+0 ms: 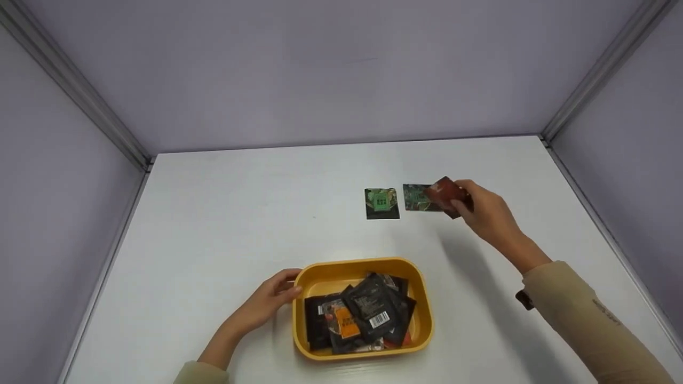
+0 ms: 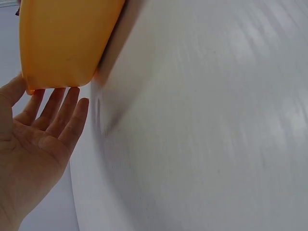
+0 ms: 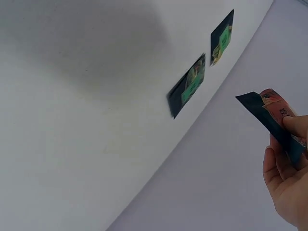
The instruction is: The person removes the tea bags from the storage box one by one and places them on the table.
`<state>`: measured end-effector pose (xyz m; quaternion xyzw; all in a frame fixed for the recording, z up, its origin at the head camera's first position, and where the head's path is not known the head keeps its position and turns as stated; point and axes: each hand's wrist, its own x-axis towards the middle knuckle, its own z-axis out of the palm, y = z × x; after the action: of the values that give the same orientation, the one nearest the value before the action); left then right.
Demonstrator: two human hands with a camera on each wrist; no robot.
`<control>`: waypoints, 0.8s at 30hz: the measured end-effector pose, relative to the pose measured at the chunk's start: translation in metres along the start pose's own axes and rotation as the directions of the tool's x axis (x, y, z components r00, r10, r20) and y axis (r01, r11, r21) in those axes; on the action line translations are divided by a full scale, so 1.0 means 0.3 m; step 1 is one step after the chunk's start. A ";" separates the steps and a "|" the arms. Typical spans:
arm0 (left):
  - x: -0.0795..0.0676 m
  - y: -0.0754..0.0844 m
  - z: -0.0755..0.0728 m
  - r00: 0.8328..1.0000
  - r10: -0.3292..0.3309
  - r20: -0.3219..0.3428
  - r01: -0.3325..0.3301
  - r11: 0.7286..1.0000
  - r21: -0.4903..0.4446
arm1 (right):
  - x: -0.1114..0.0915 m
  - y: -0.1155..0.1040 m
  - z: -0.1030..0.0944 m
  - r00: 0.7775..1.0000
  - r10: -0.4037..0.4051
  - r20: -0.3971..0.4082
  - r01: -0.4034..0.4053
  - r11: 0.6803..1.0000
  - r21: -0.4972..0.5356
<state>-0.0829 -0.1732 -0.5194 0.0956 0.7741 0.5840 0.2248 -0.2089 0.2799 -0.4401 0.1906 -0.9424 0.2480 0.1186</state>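
Yellow tray (image 1: 331,276), nearest, holding overlapping dark sachets (image 1: 369,306); left hand (image 1: 267,301) at its left end, fingers loosely extended, the left wrist view showing fingertips against the outer wall. Right hand (image 1: 491,213), farther out, pinching a red sachet (image 1: 443,196) above the white table (image 1: 213,229), its printed label clear only in the right wrist view. Farthest, a green-labelled sachet (image 1: 381,202) beside a second sachet (image 1: 416,197), the latter partly hidden from the head view, uncovered in the right wrist view.

Pale lilac walls (image 1: 299,74) on three sides — grey metal strips (image 1: 80,85) along the corners — around a glossy white tabletop (image 1: 240,213)
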 end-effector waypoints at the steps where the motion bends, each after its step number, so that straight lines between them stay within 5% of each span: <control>1: 0.000 0.000 0.000 1.000 0.000 0.000 0.000 1.000 -0.002 | 0.005 0.019 0.002 1.000 0.024 -0.004 -0.024 1.000 0.009; 14: 0.000 -0.002 -0.004 1.000 0.000 0.005 0.000 1.000 -0.016 | 0.068 0.185 0.054 0.960 0.266 -0.083 -0.249 0.953 0.175; 18: 0.005 -0.006 -0.006 1.000 0.017 0.012 -0.017 1.000 -0.011 | 0.089 0.202 0.065 0.920 0.389 -0.043 -0.367 0.895 0.253; 24: 0.005 -0.008 -0.004 1.000 0.015 0.008 -0.015 1.000 -0.005 | 0.101 0.226 0.094 0.824 0.565 0.047 -0.546 0.767 0.337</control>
<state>-0.0843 -0.1742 -0.5217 0.1030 0.7710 0.5872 0.2239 -0.2681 0.3110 -0.4832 -0.0862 -0.8961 0.4342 0.0325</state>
